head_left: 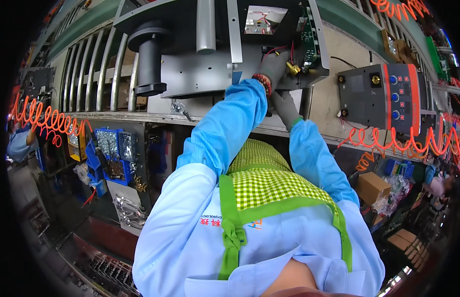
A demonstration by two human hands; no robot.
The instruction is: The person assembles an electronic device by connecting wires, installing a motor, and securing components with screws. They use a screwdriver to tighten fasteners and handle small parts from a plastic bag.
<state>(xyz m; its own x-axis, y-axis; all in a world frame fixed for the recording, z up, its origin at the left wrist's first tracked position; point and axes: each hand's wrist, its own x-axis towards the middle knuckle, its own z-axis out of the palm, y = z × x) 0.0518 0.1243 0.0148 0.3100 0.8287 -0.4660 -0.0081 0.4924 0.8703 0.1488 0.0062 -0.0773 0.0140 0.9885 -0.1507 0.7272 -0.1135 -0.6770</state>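
A dark grey metal machine housing (pixel 200 74) lies opened up on the bench in front of me. My left hand (pixel 273 69), in a grey glove with a beaded bracelet at the wrist, reaches inside it. Its fingers look curled beside a brass fitting (pixel 293 68) and thin red wires (pixel 292 52); what they hold, if anything, is hidden. My right hand (pixel 285 106), also gloved in grey, is lower down at the housing's near edge, its fingertips hidden against that edge. A green circuit board (pixel 309 37) stands at the housing's right side.
A finished-looking grey unit with an orange-red front and blue knobs (pixel 394 96) stands at right. Metal rollers (pixel 106 69) run along the left. Orange coiled hoses (pixel 47 116) hang on both sides. Blue bins of screws (pixel 108 143) and a cardboard box (pixel 372 188) sit below bench level.
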